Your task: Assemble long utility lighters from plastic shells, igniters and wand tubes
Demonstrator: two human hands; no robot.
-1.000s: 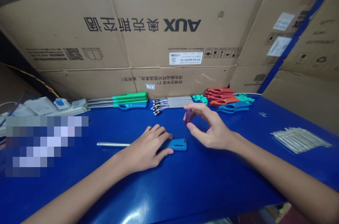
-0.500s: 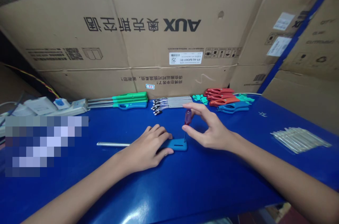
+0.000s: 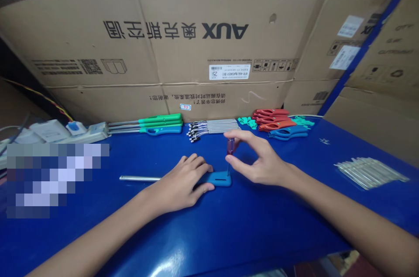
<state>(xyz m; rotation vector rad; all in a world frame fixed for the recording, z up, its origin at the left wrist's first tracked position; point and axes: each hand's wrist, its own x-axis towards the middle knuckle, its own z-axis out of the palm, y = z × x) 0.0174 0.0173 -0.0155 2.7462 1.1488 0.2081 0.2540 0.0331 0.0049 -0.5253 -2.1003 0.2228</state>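
A blue long-nosed lighter [image 3: 218,178] lies flat on the table, its metal tube pointing left. My left hand [image 3: 188,181] is closed over its middle and presses it down, hiding that part. Between thumb and fingers, my right hand [image 3: 258,157] grips a small screwdriver [image 3: 231,147] with a purple-red translucent handle. The screwdriver stands nearly upright, its tip at the right end of the lighter's handle. Whatever lies under the tip is too small to make out.
Behind my hands lie green and blue lighters [image 3: 160,123], metal tubes with wires [image 3: 216,126], small turquoise parts [image 3: 248,122] and red and blue handle shells [image 3: 273,120]. A bag of thin rods [image 3: 371,173] is at right. A power strip [image 3: 93,133] and cardboard [image 3: 183,63] border the table.
My right hand has shifted very slightly, and its fingertips sit differently on the screwdriver handle. The left hand and the lighter have stayed in place.
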